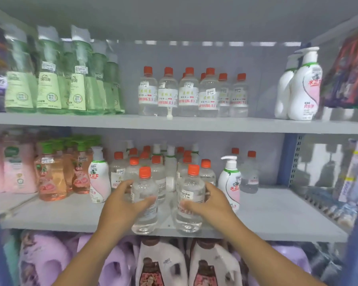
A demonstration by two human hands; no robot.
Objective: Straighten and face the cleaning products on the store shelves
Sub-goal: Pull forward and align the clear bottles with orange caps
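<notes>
Two hands grip two clear orange-capped bottles at the front edge of the middle shelf (277, 221).

The left hand (122, 205) wraps the left bottle (144, 203), thumb across its front and fingers curled behind; the right hand (207, 205) holds the right bottle (191, 200) the same way, thumb over the label. Both bottles stand upright, near each other but apart, ahead of a crowded cluster of matching bottles (159, 168). Both forearms reach up from the bottom edge, elbows cut off. The fingertips behind the bottles are hidden, label text is blurred, and the jugs (161, 265) below are partly covered by the arms.
</notes>
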